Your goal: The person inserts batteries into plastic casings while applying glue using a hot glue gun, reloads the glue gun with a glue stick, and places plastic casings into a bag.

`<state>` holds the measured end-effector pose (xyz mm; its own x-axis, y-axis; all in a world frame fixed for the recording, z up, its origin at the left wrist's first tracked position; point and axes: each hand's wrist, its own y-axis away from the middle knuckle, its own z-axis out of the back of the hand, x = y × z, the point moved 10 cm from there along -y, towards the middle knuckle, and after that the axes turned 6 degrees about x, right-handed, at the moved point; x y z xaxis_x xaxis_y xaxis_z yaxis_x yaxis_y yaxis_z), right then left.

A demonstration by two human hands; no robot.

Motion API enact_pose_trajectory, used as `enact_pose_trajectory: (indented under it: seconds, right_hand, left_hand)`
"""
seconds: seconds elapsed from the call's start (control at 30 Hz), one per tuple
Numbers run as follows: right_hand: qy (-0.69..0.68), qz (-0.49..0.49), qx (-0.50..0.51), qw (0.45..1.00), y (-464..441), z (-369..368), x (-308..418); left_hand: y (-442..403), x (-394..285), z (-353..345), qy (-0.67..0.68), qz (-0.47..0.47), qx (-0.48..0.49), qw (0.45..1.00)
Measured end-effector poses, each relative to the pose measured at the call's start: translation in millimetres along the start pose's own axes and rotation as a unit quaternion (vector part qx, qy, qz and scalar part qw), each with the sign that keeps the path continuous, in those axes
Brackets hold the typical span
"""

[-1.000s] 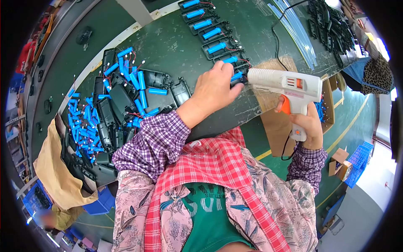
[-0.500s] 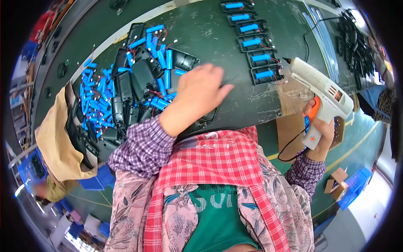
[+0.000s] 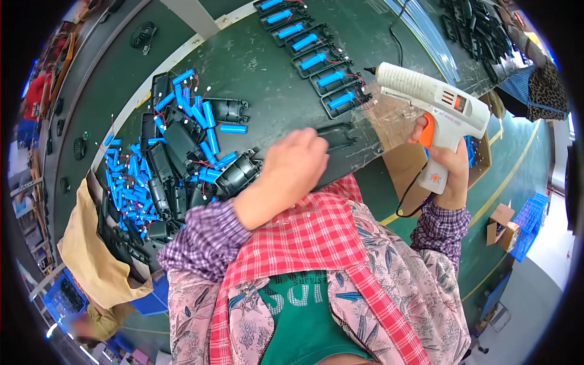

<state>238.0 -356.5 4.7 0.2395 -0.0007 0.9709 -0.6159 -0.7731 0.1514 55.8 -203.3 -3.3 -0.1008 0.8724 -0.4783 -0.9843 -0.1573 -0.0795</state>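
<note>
My left hand (image 3: 297, 159) is closed over the worktable, its curled fingers at the near end of a black plastic shell (image 3: 338, 135). The fingertips are partly hidden behind the knuckles. By my left wrist lies another black shell (image 3: 240, 173). My right hand (image 3: 449, 164) grips a white hot glue gun (image 3: 435, 94) by its handle, with a finger at the orange trigger (image 3: 427, 130). The nozzle points left, towards a row of black shells, each with a blue cylindrical battery (image 3: 341, 101) and thin wires.
Loose blue batteries (image 3: 131, 188) and black shells (image 3: 181, 145) are heaped on the left of the green worktable (image 3: 261, 79). Clear glue sticks (image 3: 429, 42) and a dark pile of parts (image 3: 477, 30) lie at the back right. A cardboard box (image 3: 482, 152) stands beyond the table edge.
My left hand has drawn nearer my body, its spread thumb now tucked in, and a black shell shows at its fingers. The view has shifted; the glue gun stays in my right hand.
</note>
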Motion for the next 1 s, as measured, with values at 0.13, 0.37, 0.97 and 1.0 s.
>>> enact_pose_trajectory:
  seconds: [0.13, 0.37, 0.97, 1.0]
  right_hand:
    - [0.014, 0.01, 0.019, 1.0, 7.5, 0.7, 3.2]
    - [0.012, -0.007, -0.013, 1.0, 34.0, 15.5, 5.3]
    - [0.114, -0.248, 0.075, 0.959, 42.2, -5.8, -48.7]
    - [0.115, -0.241, 0.073, 0.961, 41.8, -7.4, -46.3]
  left_hand:
    - [-30.0, -6.5, -44.1, -0.005, -0.033, 0.004, 0.999]
    - [-42.3, 2.8, -31.4, 0.088, 0.016, -0.011, 0.996]
    - [-41.0, 27.4, -35.2, 0.097, 0.065, -0.014, 0.993]
    - [-41.0, 27.7, -35.3, 0.097, 0.065, -0.014, 0.993]
